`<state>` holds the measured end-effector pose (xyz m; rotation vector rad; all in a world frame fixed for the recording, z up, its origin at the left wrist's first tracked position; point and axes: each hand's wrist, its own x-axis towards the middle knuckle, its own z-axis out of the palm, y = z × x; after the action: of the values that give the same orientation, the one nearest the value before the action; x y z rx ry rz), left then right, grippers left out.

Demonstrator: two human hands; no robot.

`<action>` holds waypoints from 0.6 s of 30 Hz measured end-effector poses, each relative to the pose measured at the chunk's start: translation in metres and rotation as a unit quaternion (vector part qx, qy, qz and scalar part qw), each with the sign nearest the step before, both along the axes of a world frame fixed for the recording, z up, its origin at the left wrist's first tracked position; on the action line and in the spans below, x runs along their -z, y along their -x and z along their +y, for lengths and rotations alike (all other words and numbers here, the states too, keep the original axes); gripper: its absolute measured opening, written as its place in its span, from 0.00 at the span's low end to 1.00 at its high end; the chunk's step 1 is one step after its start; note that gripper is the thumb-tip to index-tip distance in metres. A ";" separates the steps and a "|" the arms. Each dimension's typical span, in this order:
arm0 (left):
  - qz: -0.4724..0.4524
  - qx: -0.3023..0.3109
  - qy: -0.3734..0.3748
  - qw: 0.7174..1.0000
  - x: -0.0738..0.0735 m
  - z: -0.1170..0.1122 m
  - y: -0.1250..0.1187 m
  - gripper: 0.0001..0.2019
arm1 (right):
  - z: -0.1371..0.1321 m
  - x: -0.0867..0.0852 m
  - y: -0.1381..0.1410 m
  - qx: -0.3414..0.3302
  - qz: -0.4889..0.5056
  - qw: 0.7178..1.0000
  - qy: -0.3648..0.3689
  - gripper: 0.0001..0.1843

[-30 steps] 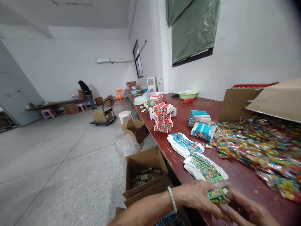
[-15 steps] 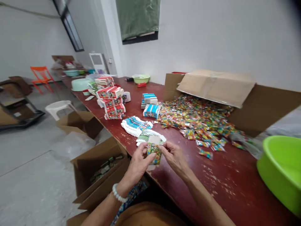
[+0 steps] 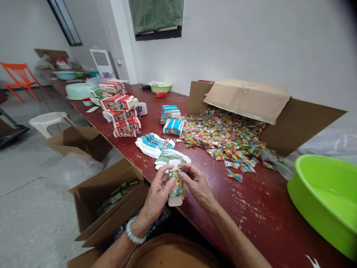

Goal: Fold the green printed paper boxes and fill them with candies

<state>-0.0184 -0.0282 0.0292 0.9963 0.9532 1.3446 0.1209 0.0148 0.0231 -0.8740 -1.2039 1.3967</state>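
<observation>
Between both hands, over the table's front edge, is a small green printed candy box (image 3: 176, 187) with its white end flaps sticking out at top and bottom. My left hand (image 3: 157, 191) grips its left side, thumb across the front. At the upper right corner my right hand (image 3: 197, 183) pinches the box, the thumb on its front and fingers behind. Just beyond lie fanned flat green cartons (image 3: 170, 156) and a fan of flat blue cartons (image 3: 152, 144). Wrapped candies (image 3: 223, 136) are heaped to the right, spilling from a tipped cardboard box (image 3: 247, 98).
A green basin (image 3: 299, 186) stands at right on the red table (image 3: 223, 208). Bundled red cartons (image 3: 119, 104) and blue cartons (image 3: 173, 126) are stacked farther back. Below left, an open cardboard box (image 3: 86, 208) holds small green boxes. A white stool (image 3: 51, 121) stands on the floor.
The view has swung to the right. The green candy box has turned more upright, its lower flap now showing fully, and my right fingers have moved over its top edge.
</observation>
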 end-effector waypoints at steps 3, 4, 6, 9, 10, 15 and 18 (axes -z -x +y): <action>-0.002 0.023 0.022 0.999 0.001 -0.001 -0.001 0.20 | 0.005 -0.003 -0.006 -0.010 -0.041 0.999 0.014 0.20; -0.004 0.028 0.027 0.999 0.002 -0.001 -0.001 0.21 | 0.007 -0.004 -0.007 -0.012 -0.052 0.998 0.019 0.20; -0.005 0.032 0.028 0.999 0.002 0.000 -0.002 0.21 | 0.011 -0.006 -0.010 -0.023 -0.062 0.997 0.028 0.21; 0.027 0.029 0.019 0.999 0.002 0.002 0.000 0.17 | 0.015 -0.008 -0.011 -0.037 -0.031 0.998 0.031 0.21; 0.050 0.026 0.016 0.998 0.002 0.002 0.001 0.16 | 0.016 -0.008 -0.011 -0.039 -0.020 0.999 0.027 0.23; 0.168 -0.030 -0.048 0.984 0.002 0.001 -0.001 0.13 | 0.014 -0.007 -0.013 -0.061 -0.057 0.996 -0.017 0.18; 0.083 -0.066 -0.032 0.994 0.000 0.000 -0.005 0.22 | 0.011 -0.006 -0.014 -0.029 -0.050 0.997 -0.044 0.16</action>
<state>-0.0137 -0.0278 0.0295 1.1235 1.1235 1.4264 0.1353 0.0263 0.0294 -0.8629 -1.3660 1.3486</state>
